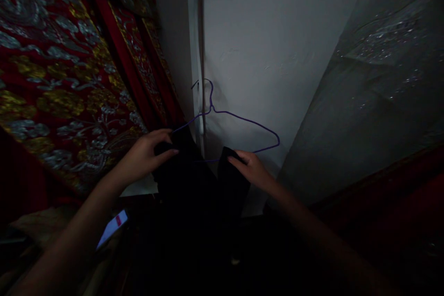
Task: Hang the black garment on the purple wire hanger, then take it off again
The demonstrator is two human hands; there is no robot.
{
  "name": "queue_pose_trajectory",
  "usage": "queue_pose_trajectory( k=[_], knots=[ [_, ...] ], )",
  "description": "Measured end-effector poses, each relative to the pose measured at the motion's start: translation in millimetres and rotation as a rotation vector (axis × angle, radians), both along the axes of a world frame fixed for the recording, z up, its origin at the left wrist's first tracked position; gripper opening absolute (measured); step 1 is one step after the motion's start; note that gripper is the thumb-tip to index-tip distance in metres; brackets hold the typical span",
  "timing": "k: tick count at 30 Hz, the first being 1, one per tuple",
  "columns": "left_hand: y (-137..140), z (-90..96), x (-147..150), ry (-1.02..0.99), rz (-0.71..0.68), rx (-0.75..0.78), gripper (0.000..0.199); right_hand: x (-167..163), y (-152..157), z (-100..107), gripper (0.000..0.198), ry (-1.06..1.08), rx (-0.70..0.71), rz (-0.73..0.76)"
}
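A purple wire clothes hanger [247, 121] is upright in front of the pale wall, its hook beside a narrow vertical strip. Black cloth [189, 180], seemingly a garment, drapes over the hanger's lower bar and falls into the dark below. At the hanger's left end, my left hand [152, 150] is closed on the black cloth, thumb in front. My right hand [249, 166] pinches another fold of it by the bottom bar, right of the middle. The hanger's right corner shows bare wire. Darkness hides the cloth's lower part and its exact kind.
Red fabric with gold and silver embroidery [69, 78] hangs at the left. A glittery grey sheer fabric [374, 83] covers the right side. Low on the left lies a phone with a lit screen [113, 229]. The pale wall [270, 32] rises behind the hanger.
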State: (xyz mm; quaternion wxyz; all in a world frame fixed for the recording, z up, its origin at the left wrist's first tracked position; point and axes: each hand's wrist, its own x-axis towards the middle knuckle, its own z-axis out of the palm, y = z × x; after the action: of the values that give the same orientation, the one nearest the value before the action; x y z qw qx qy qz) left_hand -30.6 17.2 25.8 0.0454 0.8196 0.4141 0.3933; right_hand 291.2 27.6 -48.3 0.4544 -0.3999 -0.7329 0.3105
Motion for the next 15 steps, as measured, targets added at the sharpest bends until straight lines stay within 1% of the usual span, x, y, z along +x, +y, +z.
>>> queue_pose_trajectory(
  k=[1,3,5,6,8,10,11,12,13,14,15],
  knots=[
    [4.6,2.5,6.0,-0.028,-0.019,0.017,0.024,-2.6,-1.2,-1.7,0.033,-0.013,0.017,0.002],
    [14.2,4.1,13.1,-0.096,-0.032,0.026,0.030,-2.9,-3.9,-4.1,0.029,-0.059,0.074,-0.010],
    [22.5,2.8,13.6,-0.139,-0.024,0.002,0.035,4.1,-7.4,-5.1,0.025,-0.099,0.171,-0.049],
    [25.5,1.9,12.2,-0.152,-0.011,-0.008,0.034,10.1,-9.3,-4.9,0.027,-0.101,0.229,-0.097],
    [28.7,1.2,8.4,-0.167,0.033,-0.008,0.027,26.1,-12.6,-2.2,0.042,-0.057,0.321,-0.264],
    [29.1,3.8,5.8,-0.172,0.067,0.023,0.022,45.3,-14.0,5.0,0.058,0.020,0.347,-0.472],
    [28.9,6.3,5.4,-0.160,0.070,0.033,0.020,55.4,-13.7,10.8,0.062,0.049,0.342,-0.543],
    [28.8,9.2,5.3,-0.141,0.064,0.042,0.019,65.3,-13.0,18.1,0.059,0.057,0.327,-0.568],
    [29.2,12.0,5.1,-0.124,0.056,0.052,0.019,74.6,-12.2,26.6,0.052,0.046,0.298,-0.544],
    [30.3,14.4,4.4,-0.116,0.055,0.069,0.018,82.9,-11.5,36.1,0.042,0.028,0.245,-0.478],
    [31.9,15.9,3.0,-0.123,0.061,0.095,0.016,89.8,-11.1,45.8,0.035,0.015,0.160,-0.380]
  ],
)
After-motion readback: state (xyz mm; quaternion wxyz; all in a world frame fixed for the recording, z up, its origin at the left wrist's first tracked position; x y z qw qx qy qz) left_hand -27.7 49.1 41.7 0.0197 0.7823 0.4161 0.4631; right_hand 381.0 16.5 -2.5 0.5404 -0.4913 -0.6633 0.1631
